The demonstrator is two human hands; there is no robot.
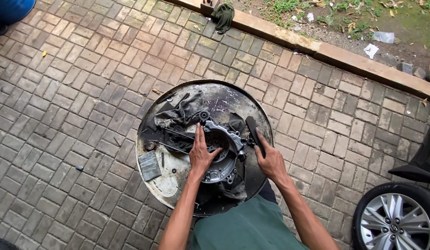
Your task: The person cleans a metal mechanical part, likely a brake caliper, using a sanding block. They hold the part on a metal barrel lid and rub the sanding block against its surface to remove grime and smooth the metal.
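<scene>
1. Round metal tray (215, 95) – grimy, resting on a brick-paved floor (76, 92); the worker's green-clad lap meets its near edge.
2. Metal engine cover (220, 155) – grey casting with a round opening, lying near the tray's centre.
3. Left hand (202, 155) – flat on the cover, fingers spread wide, holding nothing.
4. Right hand (270, 159) – closed around a dark flat tool (253, 132) (its kind cannot be told), whose lower part touches the cover's right edge.
5. Dirty rag (180, 113) – crumpled on the tray, upper left of the cover.
6. Small grey block (149, 165) – on the tray's left rim.
7. Car wheel (396, 222) – silver alloy, at lower right.
8. Green cloth (223, 16) – draped over the kerb.
</scene>
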